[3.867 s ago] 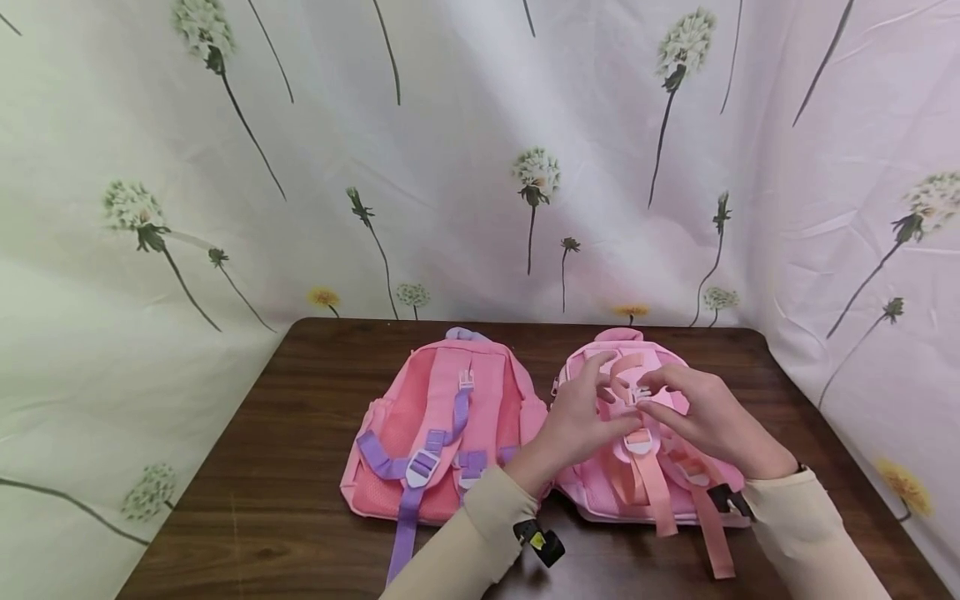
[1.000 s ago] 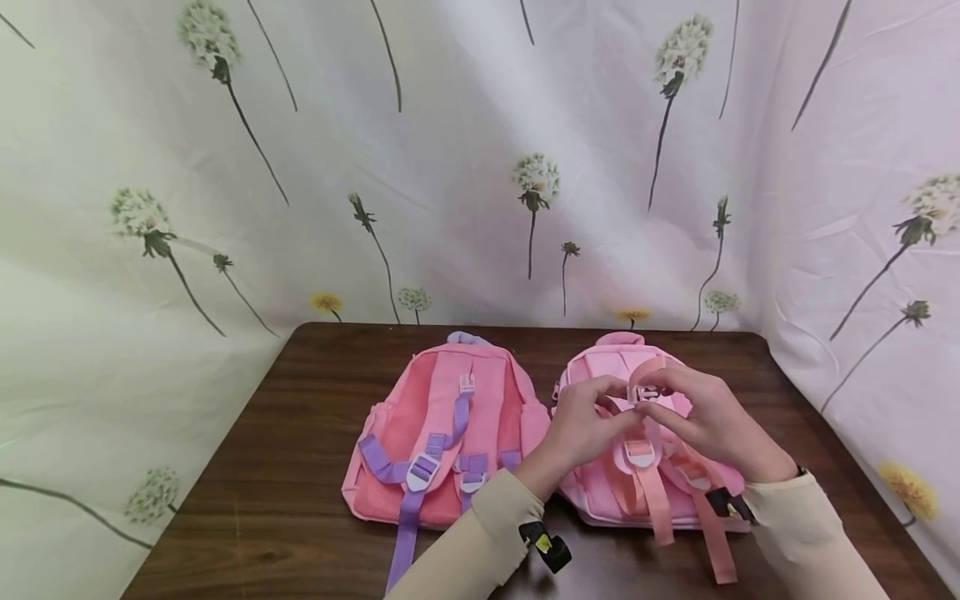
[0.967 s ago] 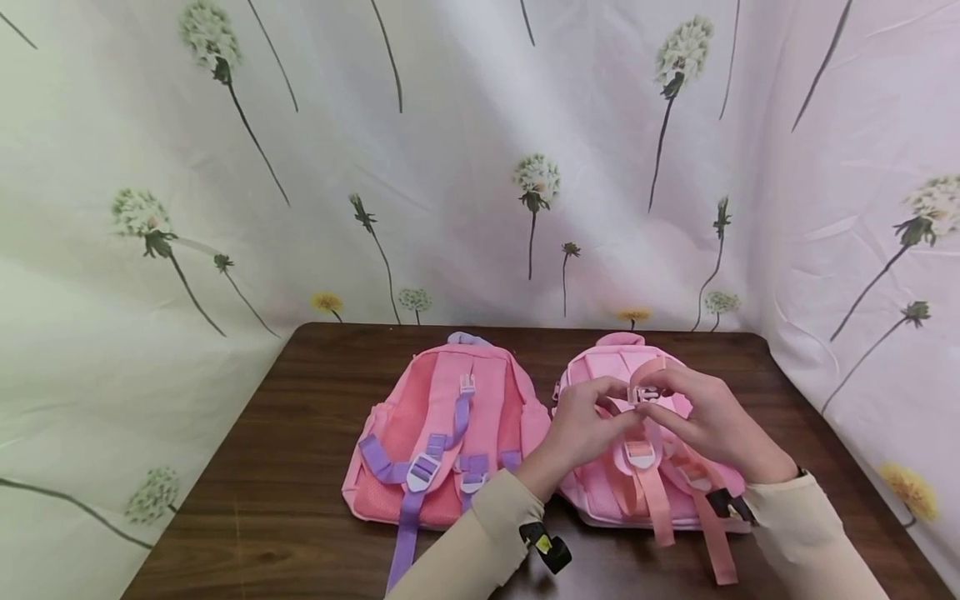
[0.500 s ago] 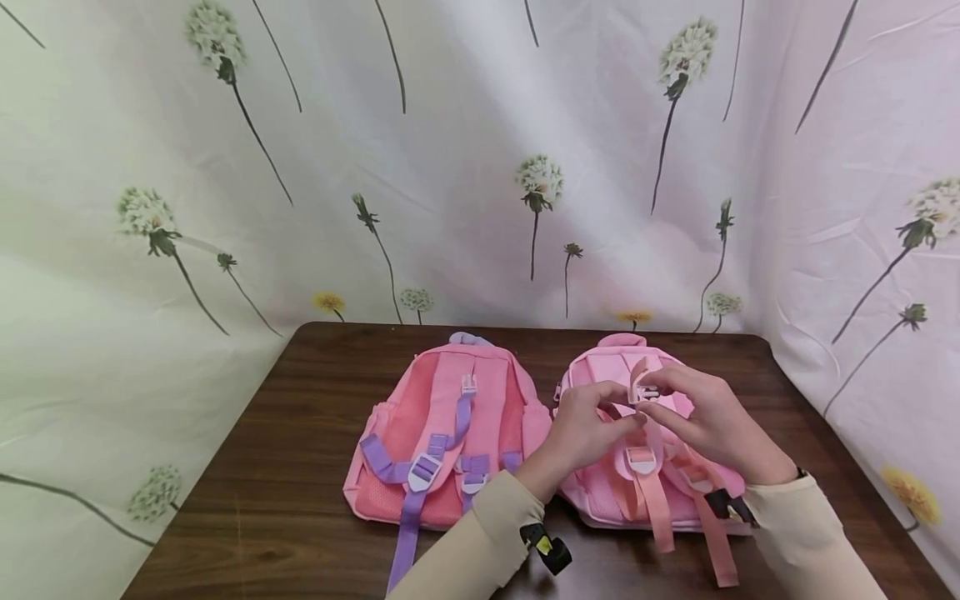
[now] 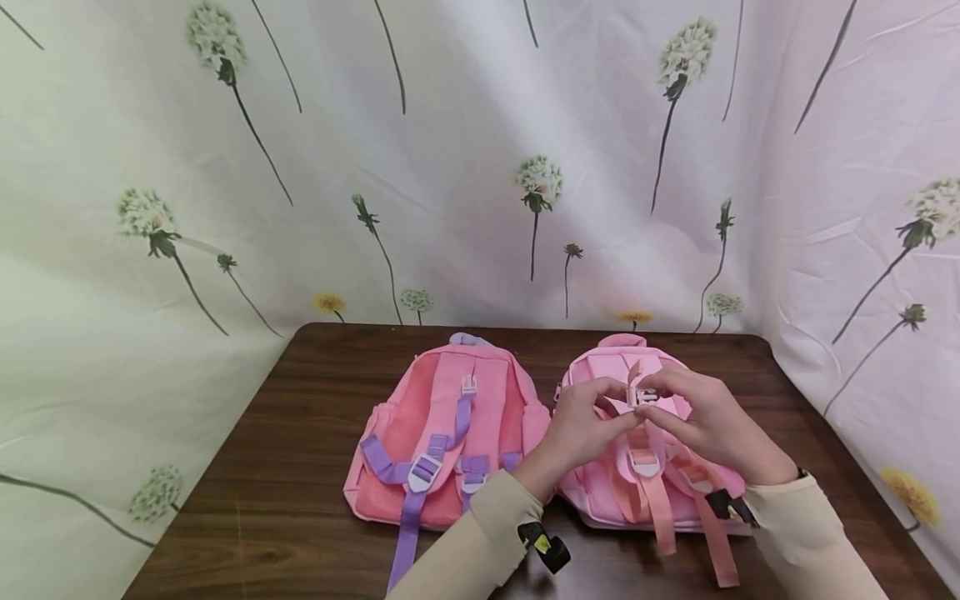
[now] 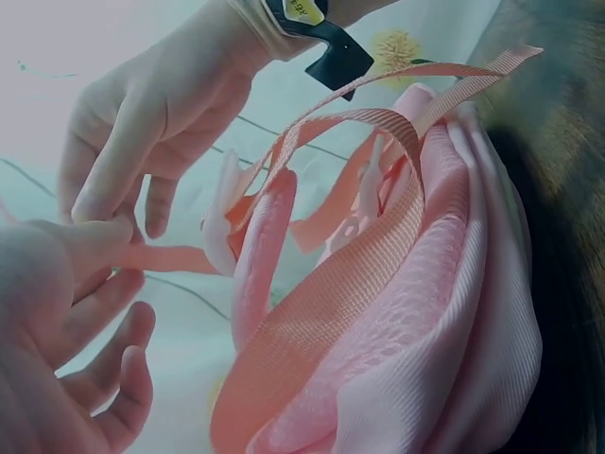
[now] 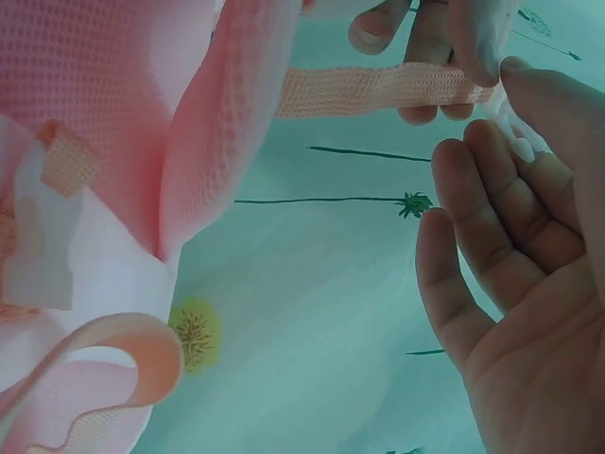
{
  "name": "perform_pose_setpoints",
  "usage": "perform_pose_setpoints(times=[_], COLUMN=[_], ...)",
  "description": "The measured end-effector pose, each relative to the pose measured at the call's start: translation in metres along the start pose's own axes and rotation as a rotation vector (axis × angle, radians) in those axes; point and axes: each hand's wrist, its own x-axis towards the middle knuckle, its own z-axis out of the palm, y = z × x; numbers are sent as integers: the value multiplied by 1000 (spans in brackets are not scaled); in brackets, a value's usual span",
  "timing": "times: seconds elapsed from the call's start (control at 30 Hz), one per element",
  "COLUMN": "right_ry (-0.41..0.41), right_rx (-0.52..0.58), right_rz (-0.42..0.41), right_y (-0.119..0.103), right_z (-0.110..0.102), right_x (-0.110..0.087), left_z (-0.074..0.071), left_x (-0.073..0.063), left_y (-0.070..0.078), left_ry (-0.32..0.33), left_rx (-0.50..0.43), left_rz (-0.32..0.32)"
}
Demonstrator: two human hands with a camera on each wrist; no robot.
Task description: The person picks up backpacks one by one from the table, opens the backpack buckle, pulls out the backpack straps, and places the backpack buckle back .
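Over the light pink backpack [image 5: 592, 367], my right hand [image 5: 708, 421] pinches a white plastic side-release buckle [image 5: 643, 397], its prongs pointing right. My left hand [image 5: 581, 425] meets it from the left, thumb and index fingertips pinching the peach strap [image 7: 388, 90] right at the buckle's edge. A short piece of that strap stands up above the buckle. In the left wrist view both hands' fingertips come together, the left hand [image 6: 57, 312] with its other fingers loosely bent. Lower on the bag, a white strap adjuster [image 5: 645, 468] carries a hanging peach strap end.
A coral-pink backpack [image 5: 487, 367] with purple straps [image 5: 405, 533] and a white pronged buckle [image 5: 468, 384] lies to the left. Both bags rest back side up on a dark wooden table [image 5: 247, 467]. A dandelion-print curtain [image 5: 450, 208] hangs behind.
My left fingers, spread apart from the buckle earliest on, have come in to it. The strap's loop above the buckle has become smaller and more upright. The adjuster below has shifted slightly downward.
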Motion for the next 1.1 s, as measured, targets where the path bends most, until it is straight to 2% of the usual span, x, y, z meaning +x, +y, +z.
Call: perform_pose_setpoints(times=[0.17, 0.37, 0.63, 0.9, 1.1], right_ry=[-12, -10, -6, -11, 10], right_rx=[-12, -25, -16, -20, -32], right_rz=[2, -9, 13, -2, -21], right_y=[1, 2, 0, 0, -1], right_z=[0, 0, 1, -1, -1], right_x=[-1, -1, -1, 2, 1], left_z=[-1, -4, -6, -7, -6], left_x=[0, 0, 0, 3, 3], left_y=[1, 1, 0, 2, 0], left_ry=[-19, -31, -79, -29, -38], left_rx=[7, 45, 118, -3, -13], left_rz=[0, 15, 22, 33, 19])
